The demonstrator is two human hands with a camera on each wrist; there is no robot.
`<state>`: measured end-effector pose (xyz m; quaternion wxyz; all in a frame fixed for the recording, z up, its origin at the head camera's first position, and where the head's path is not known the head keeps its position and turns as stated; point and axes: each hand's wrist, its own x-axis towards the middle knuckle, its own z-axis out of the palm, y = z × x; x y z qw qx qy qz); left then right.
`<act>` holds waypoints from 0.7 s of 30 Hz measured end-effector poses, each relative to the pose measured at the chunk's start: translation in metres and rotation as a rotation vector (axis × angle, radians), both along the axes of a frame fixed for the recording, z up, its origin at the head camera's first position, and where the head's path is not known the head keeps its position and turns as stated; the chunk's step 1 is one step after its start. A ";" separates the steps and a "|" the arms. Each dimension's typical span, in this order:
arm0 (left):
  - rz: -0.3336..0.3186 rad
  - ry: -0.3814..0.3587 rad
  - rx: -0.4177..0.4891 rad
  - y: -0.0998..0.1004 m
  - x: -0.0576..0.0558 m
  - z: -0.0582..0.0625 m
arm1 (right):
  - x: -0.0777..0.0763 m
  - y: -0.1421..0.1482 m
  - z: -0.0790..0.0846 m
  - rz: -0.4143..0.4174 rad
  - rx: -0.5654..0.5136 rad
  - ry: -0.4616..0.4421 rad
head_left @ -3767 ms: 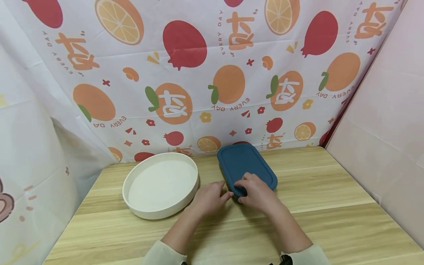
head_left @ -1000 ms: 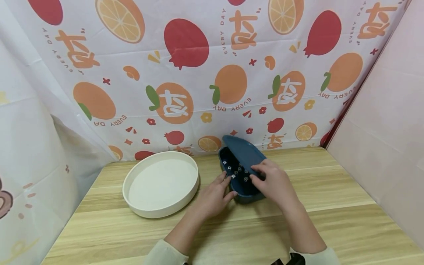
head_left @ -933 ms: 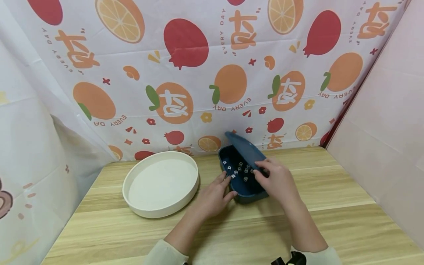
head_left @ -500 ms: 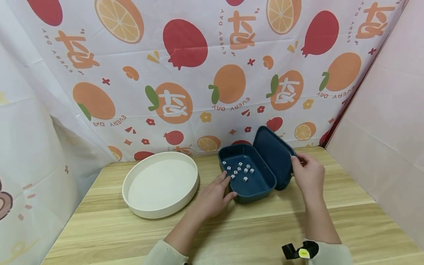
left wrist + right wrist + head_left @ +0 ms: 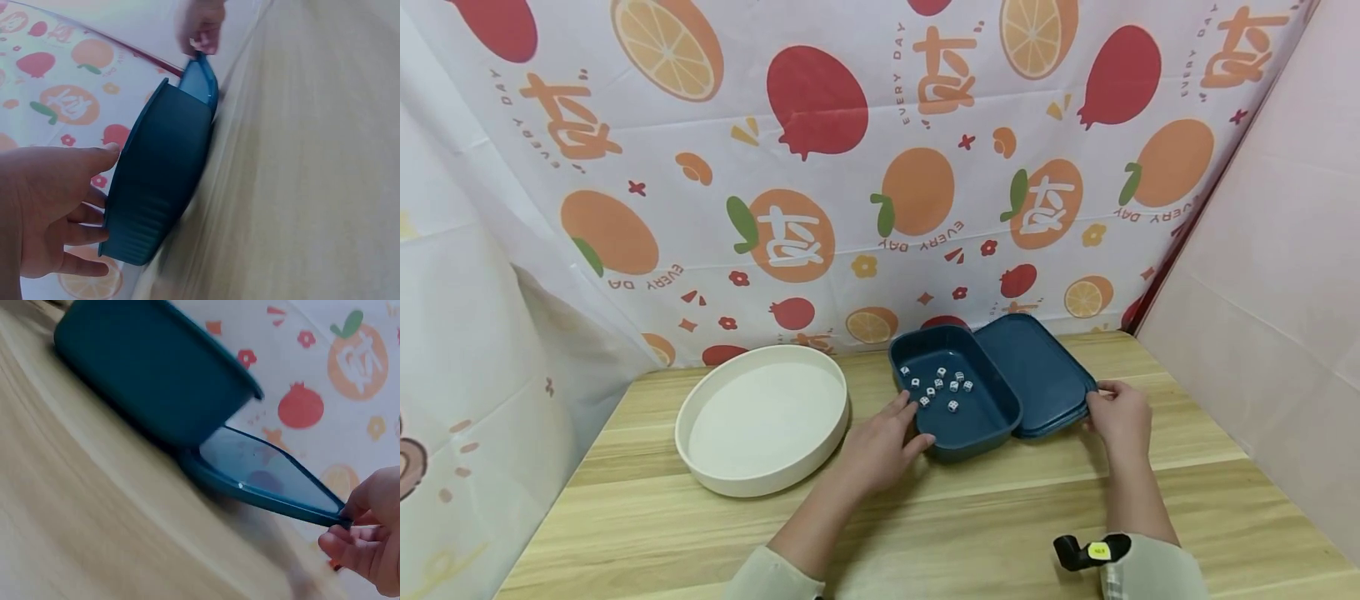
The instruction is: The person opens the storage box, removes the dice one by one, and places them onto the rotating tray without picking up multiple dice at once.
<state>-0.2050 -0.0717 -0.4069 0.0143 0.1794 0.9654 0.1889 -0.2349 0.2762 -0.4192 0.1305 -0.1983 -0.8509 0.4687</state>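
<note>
A dark blue rectangular box [image 5: 973, 425] stands uncovered on the wooden table, with several small white dice [image 5: 953, 386] scattered over its floor. My left hand [image 5: 880, 446] rests against the box's left side, fingers extended along the wall; the left wrist view shows the fingertips right at its rim. To the box's right, the matching blue lid [image 5: 1037, 371] lies inner face up, its left edge close against the box. My right hand [image 5: 1120, 417] pinches the lid's right edge between thumb and fingers. In the right wrist view that edge of the lid [image 5: 269, 500] tilts up off the table.
A round cream tray [image 5: 763, 417] with a low rim stands left of the box. Behind the table [image 5: 925, 533] hangs a fruit-printed cloth [image 5: 850, 183], and a pale panel [image 5: 1262, 292] rises on the right.
The right hand has lifted the lid off the box, turned it over to the right and lowered it beside the box, uncovering the dice. The left hand has stayed against the box's left side this past second.
</note>
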 end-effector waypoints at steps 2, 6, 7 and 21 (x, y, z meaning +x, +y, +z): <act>0.012 0.009 -0.005 0.000 0.000 -0.001 | -0.002 0.007 -0.009 0.049 0.015 -0.057; 0.020 0.036 -0.025 0.002 -0.001 -0.003 | -0.004 0.025 -0.024 0.176 0.042 -0.164; 0.019 0.040 -0.027 0.002 -0.001 -0.003 | -0.003 0.028 -0.025 0.199 0.038 -0.186; 0.013 0.044 -0.033 0.002 0.000 -0.004 | 0.001 0.041 -0.023 0.238 0.153 -0.229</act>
